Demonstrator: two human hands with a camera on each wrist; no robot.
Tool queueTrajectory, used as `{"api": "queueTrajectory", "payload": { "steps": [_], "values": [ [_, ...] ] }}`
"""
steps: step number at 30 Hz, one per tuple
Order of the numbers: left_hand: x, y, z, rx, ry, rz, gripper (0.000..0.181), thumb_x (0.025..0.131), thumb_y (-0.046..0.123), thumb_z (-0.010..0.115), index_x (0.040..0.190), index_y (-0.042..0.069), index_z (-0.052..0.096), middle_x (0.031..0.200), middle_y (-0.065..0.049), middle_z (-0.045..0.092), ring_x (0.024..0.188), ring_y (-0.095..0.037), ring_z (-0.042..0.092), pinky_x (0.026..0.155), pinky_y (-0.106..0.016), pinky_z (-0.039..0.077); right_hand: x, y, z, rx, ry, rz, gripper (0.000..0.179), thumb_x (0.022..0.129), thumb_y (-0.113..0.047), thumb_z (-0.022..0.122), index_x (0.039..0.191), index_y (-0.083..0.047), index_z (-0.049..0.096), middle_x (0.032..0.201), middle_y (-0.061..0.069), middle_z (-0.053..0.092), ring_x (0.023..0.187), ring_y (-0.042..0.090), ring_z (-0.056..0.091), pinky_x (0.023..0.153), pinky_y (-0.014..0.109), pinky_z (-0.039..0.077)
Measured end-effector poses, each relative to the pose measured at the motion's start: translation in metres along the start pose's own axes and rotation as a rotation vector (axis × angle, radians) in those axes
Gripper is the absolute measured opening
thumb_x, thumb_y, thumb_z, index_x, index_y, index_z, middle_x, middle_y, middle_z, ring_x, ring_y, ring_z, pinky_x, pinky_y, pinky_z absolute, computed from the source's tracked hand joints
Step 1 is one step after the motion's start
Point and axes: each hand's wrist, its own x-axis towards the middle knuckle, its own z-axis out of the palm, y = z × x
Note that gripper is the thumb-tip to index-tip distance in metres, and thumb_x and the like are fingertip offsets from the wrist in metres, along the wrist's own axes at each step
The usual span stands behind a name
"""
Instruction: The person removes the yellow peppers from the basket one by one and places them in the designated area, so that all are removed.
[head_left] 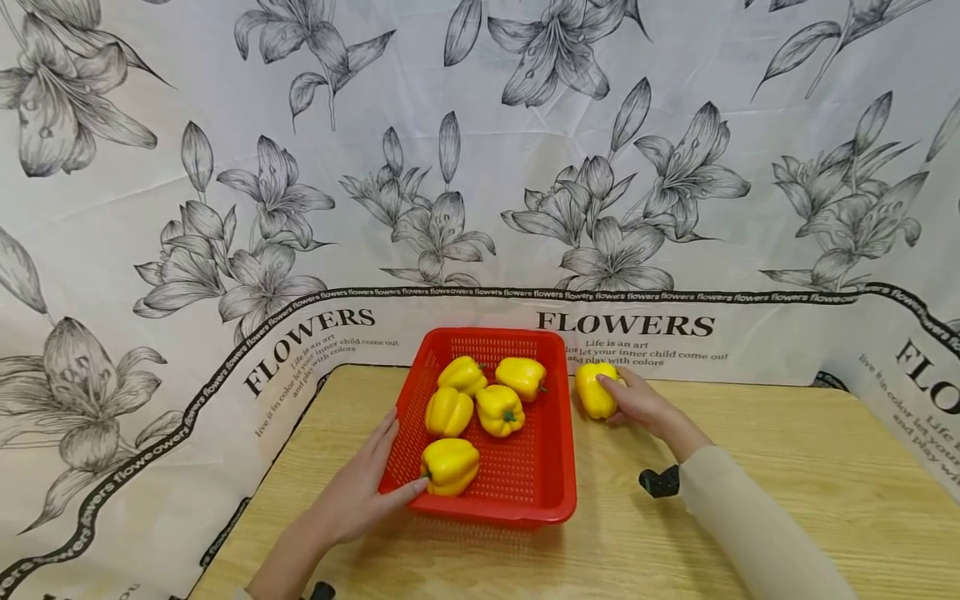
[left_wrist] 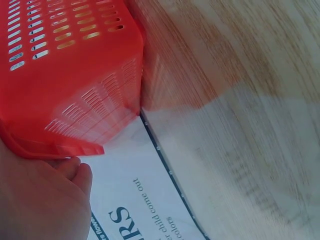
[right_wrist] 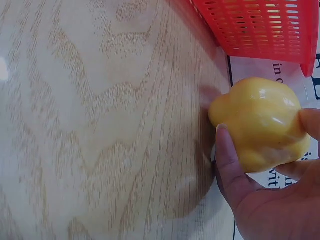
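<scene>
A red plastic basket [head_left: 557, 467] stands on the table with several yellow bell peppers inside; one pepper [head_left: 450, 467] lies in its near left corner. At that corner my left hand [head_left: 360, 492] grips the rim, thumb by the pepper and fingers along the left side. In the left wrist view, its fingertips [left_wrist: 82, 175] curl under the rim. To the right of the basket, my right hand [head_left: 637, 400] holds another yellow bell pepper [head_left: 596, 392] between thumb and fingers. The right wrist view shows this pepper [right_wrist: 262, 122] close by the table's back edge, bottom lobes facing the table.
Behind the table [head_left: 750, 467] hangs a white cloth [head_left: 465, 250] printed with lilies and lettering, which also runs up both sides. A black strap piece [head_left: 660, 482] sits at the right wrist. The basket's back stands close to the cloth.
</scene>
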Motion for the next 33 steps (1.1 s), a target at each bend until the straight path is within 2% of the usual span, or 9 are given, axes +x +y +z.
{"api": "queueTrajectory", "payload": {
  "steps": [5, 12, 20, 24, 29, 31, 33],
  "values": [
    [-0.002, 0.001, 0.002, -0.008, -0.012, -0.006, 0.102, 0.091, 0.07, 0.061, 0.166, 0.016, 0.017, 0.172, 0.003, 0.008, 0.153, -0.031, 0.025, 0.117, -0.058, 0.034, -0.004, 0.002, -0.003, 0.014, -0.023, 0.034, 0.065, 0.112, -0.031, 0.037, 0.156, 0.01, 0.012, 0.125, 0.03, 0.045, 0.088, 0.025, 0.061, 0.077, 0.042, 0.061],
    [-0.003, 0.001, 0.002, -0.009, 0.002, 0.011, 0.101, 0.092, 0.068, 0.061, 0.166, 0.016, 0.017, 0.172, 0.002, 0.008, 0.153, -0.031, 0.026, 0.116, -0.058, 0.035, -0.006, 0.005, -0.009, 0.027, -0.043, 0.049, 0.068, 0.113, -0.031, 0.031, 0.159, 0.009, 0.001, 0.136, 0.034, 0.039, 0.1, 0.028, 0.06, 0.083, 0.044, 0.059],
    [-0.003, 0.002, 0.002, -0.015, 0.0, 0.009, 0.101, 0.092, 0.069, 0.061, 0.166, 0.016, 0.017, 0.172, 0.001, 0.008, 0.153, -0.032, 0.026, 0.115, -0.059, 0.035, -0.007, 0.004, -0.007, -0.022, -0.001, 0.051, 0.065, 0.113, -0.026, 0.031, 0.158, 0.011, 0.004, 0.149, 0.037, 0.03, 0.122, 0.037, 0.051, 0.097, 0.046, 0.055],
    [-0.002, 0.001, 0.001, -0.014, 0.0, 0.008, 0.101, 0.092, 0.069, 0.06, 0.166, 0.016, 0.017, 0.172, 0.003, 0.007, 0.153, -0.032, 0.026, 0.115, -0.059, 0.035, -0.008, 0.002, -0.007, -0.058, 0.027, 0.058, 0.064, 0.112, -0.026, 0.032, 0.158, 0.012, 0.008, 0.147, 0.035, 0.031, 0.115, 0.032, 0.053, 0.092, 0.041, 0.057],
    [0.0, -0.001, 0.001, -0.002, -0.002, 0.008, 0.101, 0.092, 0.07, 0.059, 0.166, 0.017, 0.016, 0.172, 0.003, 0.007, 0.153, -0.031, 0.026, 0.115, -0.059, 0.036, -0.012, -0.002, -0.008, -0.129, 0.055, 0.081, 0.065, 0.112, -0.028, 0.035, 0.156, 0.013, 0.012, 0.134, 0.031, 0.04, 0.086, 0.025, 0.058, 0.079, 0.036, 0.056],
    [0.001, -0.001, 0.0, -0.001, -0.003, 0.013, 0.101, 0.092, 0.071, 0.059, 0.166, 0.017, 0.017, 0.172, 0.003, 0.007, 0.153, -0.032, 0.026, 0.114, -0.059, 0.037, -0.015, -0.005, -0.009, -0.186, 0.064, 0.086, 0.066, 0.111, -0.03, 0.037, 0.156, 0.014, 0.013, 0.135, 0.035, 0.041, 0.086, 0.027, 0.06, 0.081, 0.038, 0.055],
    [0.001, -0.001, -0.001, 0.001, -0.006, 0.014, 0.101, 0.092, 0.071, 0.058, 0.166, 0.016, 0.017, 0.172, 0.002, 0.007, 0.153, -0.032, 0.026, 0.115, -0.059, 0.036, -0.019, -0.007, -0.01, -0.247, 0.066, 0.083, 0.067, 0.111, -0.03, 0.039, 0.155, 0.014, 0.015, 0.14, 0.039, 0.041, 0.096, 0.032, 0.061, 0.087, 0.042, 0.053]
  ]
}}
